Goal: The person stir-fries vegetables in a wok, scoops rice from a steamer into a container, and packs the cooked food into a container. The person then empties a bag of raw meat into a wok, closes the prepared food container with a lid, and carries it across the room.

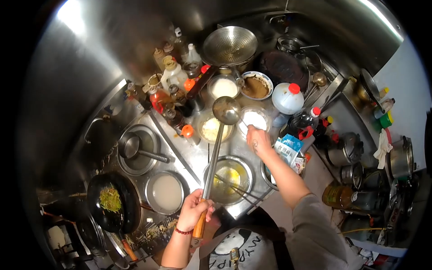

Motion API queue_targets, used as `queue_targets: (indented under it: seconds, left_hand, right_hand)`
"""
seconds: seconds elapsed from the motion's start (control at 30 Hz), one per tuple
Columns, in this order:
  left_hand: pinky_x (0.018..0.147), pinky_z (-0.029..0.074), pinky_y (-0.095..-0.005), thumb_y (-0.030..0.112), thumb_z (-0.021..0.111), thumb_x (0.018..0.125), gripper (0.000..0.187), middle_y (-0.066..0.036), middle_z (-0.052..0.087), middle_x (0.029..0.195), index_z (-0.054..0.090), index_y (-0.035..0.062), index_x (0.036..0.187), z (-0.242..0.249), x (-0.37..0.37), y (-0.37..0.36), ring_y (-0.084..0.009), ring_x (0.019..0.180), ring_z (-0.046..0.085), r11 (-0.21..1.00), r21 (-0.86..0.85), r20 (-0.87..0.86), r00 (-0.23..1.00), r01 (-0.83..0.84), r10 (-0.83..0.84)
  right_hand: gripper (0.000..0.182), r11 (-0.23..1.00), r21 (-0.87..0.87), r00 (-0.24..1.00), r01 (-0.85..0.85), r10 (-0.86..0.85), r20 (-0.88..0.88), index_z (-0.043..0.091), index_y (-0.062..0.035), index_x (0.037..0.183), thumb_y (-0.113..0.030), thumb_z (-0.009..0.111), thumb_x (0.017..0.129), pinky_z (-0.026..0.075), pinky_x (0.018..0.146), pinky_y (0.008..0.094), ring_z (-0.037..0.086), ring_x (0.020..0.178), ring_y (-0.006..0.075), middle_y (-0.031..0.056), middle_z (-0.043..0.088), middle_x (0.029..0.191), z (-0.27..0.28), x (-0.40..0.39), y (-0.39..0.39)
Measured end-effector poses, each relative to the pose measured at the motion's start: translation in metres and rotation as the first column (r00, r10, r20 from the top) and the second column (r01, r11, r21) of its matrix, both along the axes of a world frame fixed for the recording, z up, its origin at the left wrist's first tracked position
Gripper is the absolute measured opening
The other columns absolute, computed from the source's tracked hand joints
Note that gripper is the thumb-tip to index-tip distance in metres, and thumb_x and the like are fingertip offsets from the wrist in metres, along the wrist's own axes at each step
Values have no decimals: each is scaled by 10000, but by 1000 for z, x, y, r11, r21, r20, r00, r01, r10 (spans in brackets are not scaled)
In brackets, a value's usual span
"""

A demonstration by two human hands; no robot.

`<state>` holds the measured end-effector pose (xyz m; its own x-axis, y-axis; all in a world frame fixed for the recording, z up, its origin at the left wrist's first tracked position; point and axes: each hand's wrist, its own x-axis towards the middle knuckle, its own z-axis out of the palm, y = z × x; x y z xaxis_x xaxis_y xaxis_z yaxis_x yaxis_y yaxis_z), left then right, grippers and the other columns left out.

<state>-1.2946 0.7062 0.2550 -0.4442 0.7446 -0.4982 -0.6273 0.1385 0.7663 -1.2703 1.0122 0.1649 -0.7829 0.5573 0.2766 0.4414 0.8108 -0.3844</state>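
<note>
1. little writing could be read: the blue-and-white packet (289, 148) near the right forearm carried print too small to make out, and the apron (245, 247) at the bottom edge showed large dark letters, partly cut off and not legible as a word.
2. the left hand (194, 210) was closed around the wooden end of the ladle (216, 148), low in the view by the apron.
3. the ladle's long metal shaft ran up and away from that grip, and its bowl (226, 110) hung above the seasoning bowls, well apart from the left hand and close to the right one.
4. the right hand (258, 140) reached to the bowl of white powder (254, 119), its fingers pinched on a small spoon handle at that bowl's rim; how tightly could not be told.
5. counted near the ladle's bowl: four seasoning bowls, two white, one pale yellow (215, 128), one brown (256, 86).
6. one metal basin with yellow liquid (229, 179) sat beneath the shaft, chopsticks resting across it.
7. one dark wok (112, 202) holding greenish shreds lay at lower left, beside one pan of cloudy liquid (166, 192).
8. one strainer (229, 45) stood at the top, and a cluster of sauce bottles (173, 85) to its left.
</note>
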Motion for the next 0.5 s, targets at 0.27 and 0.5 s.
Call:
queue_targets:
  seconds: [0.27,0.5]
  left_hand:
    - [389,411,-192,-30,454,767,159,-54,526,625,452,5,922,10,6,-47,-92,419,480,994,-109,-67,998,-19,12]
    - [394,417,-197,-29,473,770,123,-52,529,610,452,-16,891,11,9,-68,-87,422,484,992,-118,-74,997,-32,23]
  right_hand:
    - [115,974,-46,975,224,-224,2,583,-50,785,-137,520,742,457,590,438,565,630,379,208,576,657,20,45,10]
    - [138,912,-368,970,180,-226,-86,617,-3,685,-121,546,688,450,565,353,583,593,310,190,587,636,-31,31,17]
